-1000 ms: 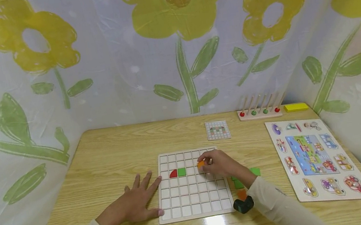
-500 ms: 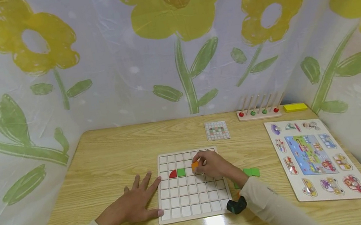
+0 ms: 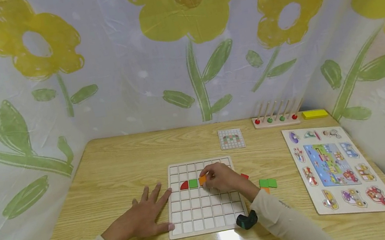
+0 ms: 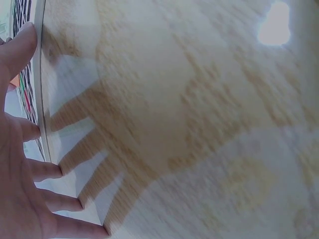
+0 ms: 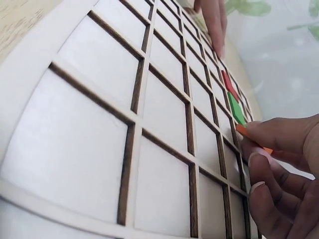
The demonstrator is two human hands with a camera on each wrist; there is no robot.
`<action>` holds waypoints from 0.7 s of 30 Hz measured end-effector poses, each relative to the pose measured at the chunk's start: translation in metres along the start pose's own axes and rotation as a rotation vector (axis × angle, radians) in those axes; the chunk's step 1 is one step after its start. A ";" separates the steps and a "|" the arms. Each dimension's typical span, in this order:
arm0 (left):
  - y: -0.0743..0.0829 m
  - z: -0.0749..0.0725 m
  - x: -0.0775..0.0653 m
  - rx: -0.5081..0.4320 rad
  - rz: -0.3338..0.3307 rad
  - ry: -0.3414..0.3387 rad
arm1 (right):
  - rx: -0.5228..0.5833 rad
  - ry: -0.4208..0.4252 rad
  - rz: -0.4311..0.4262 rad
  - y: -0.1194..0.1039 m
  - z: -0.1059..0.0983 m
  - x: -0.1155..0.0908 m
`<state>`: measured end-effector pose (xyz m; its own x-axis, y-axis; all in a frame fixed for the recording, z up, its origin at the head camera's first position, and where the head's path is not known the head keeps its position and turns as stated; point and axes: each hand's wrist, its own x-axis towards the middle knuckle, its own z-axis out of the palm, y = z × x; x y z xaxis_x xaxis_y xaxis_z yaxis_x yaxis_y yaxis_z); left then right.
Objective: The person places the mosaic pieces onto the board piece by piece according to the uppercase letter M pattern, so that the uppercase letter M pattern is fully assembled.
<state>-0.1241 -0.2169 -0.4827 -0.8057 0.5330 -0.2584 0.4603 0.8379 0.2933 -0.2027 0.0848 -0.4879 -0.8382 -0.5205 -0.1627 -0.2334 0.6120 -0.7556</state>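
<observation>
My right hand [image 3: 220, 176] pinches an orange square tile [image 3: 202, 181] between thumb and fingers over the wooden grid board [image 3: 210, 231]. In the right wrist view the orange tile [image 5: 254, 139] is tilted, one edge close to the green square tile [image 5: 235, 108]. That green tile [image 3: 193, 183] lies in a cell of the board, with a red quarter-round tile [image 3: 185, 185] in the cell to its left. My left hand [image 3: 143, 216] rests with spread fingers at the board's left edge; its thumb and index fingertips touch the frame, as the left wrist view also shows.
Loose green tiles [image 3: 268, 183], an orange tile [image 3: 265, 190] and a red tile [image 3: 244, 176] lie right of the board, partly behind the right arm. A pattern card [image 3: 231, 139] lies behind the board. Further right are a picture puzzle [image 3: 337, 172], a peg rack [image 3: 276, 120] and a yellow block [image 3: 314, 114].
My right hand has moved left across the board with the orange tile, which now stands beside the green tile. More loose tiles show past the right forearm. The left hand has stayed still.
</observation>
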 end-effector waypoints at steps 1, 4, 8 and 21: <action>0.000 0.000 0.000 0.001 0.001 0.002 | -0.003 -0.001 0.001 0.000 0.001 0.001; 0.001 -0.001 0.000 0.000 0.001 0.004 | -0.010 0.001 0.013 -0.001 0.001 0.002; 0.001 -0.001 -0.001 -0.001 0.000 0.006 | -0.012 0.006 0.021 0.000 0.002 0.003; -0.001 0.002 0.000 0.006 0.006 0.015 | -0.046 -0.004 0.043 -0.002 0.002 0.002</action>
<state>-0.1237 -0.2177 -0.4851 -0.8082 0.5365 -0.2427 0.4676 0.8353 0.2893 -0.2032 0.0813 -0.4880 -0.8459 -0.4957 -0.1968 -0.2198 0.6601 -0.7183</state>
